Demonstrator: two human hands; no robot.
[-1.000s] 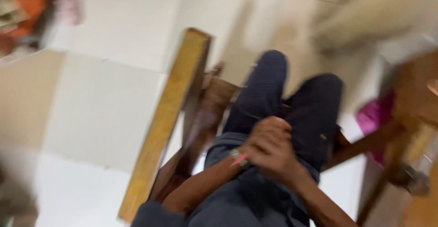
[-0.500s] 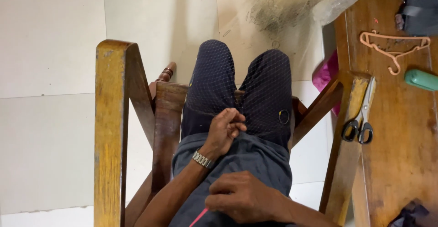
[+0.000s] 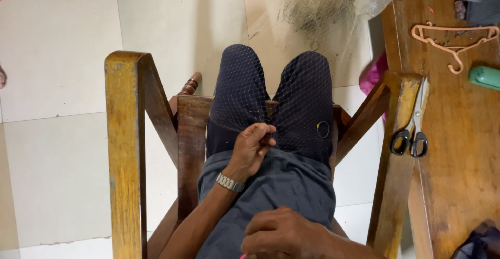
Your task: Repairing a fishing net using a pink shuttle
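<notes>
Two bare hands are at work over the lap of a person who sits on a wooden chair [image 3: 125, 149]. A fine net [image 3: 271, 92] is spread over both knees and continues forward onto the tiled floor [image 3: 57, 45], where it gathers in a loose heap. The left hand [image 3: 252, 147], with a metal watch [image 3: 229, 182] on its wrist, lies on the thigh with the fingers curled together, and the fingertips pinch the mesh near the gap between the legs. The right hand [image 3: 284, 234] is low, close to the body, with the fingers bent in; something thin and pink shows under it, but I cannot tell what it holds. On the net at the right knee there is a small ring [image 3: 323, 129]. At the right stands a wooden table [image 3: 458, 134]; scissors [image 3: 414, 126] with black handles lie near its edge, and farther back a pale clothes hanger [image 3: 452, 37] and a green object [image 3: 484, 76].
</notes>
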